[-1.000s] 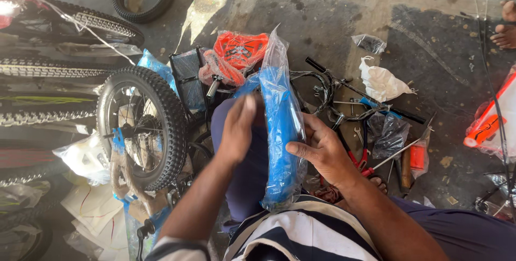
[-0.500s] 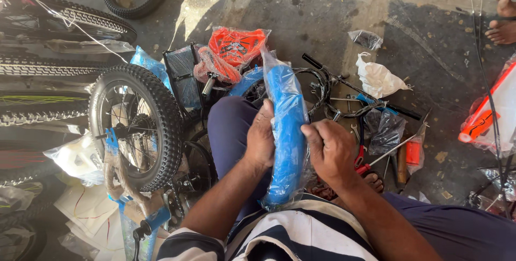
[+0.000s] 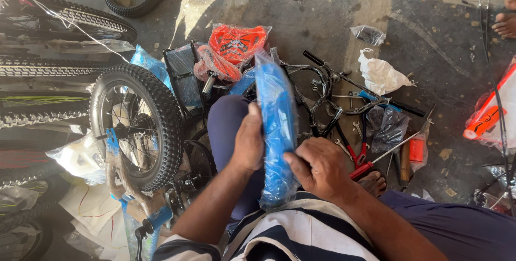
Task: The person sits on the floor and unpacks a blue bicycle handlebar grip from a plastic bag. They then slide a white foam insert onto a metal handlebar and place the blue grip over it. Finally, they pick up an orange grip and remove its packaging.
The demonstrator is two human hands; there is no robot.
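Head view: left hand [image 3: 248,145] and right hand [image 3: 318,168] grip the upright blue plastic-wrapped part [image 3: 276,127] between them.

The long blue part [image 3: 277,127] held between the left hand [image 3: 248,145] and right hand [image 3: 317,167] sits in a clear, crinkled plastic wrapper that shines glossy where light strikes it. Beside it the small wheel [image 3: 137,127] has a matt black rubber tyre with rough knobbly tread and thin bright metal spokes, while the orange piece [image 3: 236,41] lies in glossy clear plastic. The floor [image 3: 301,8] is rough, stained grey concrete, and the white bag [image 3: 379,73] looks like thin crumpled plastic.
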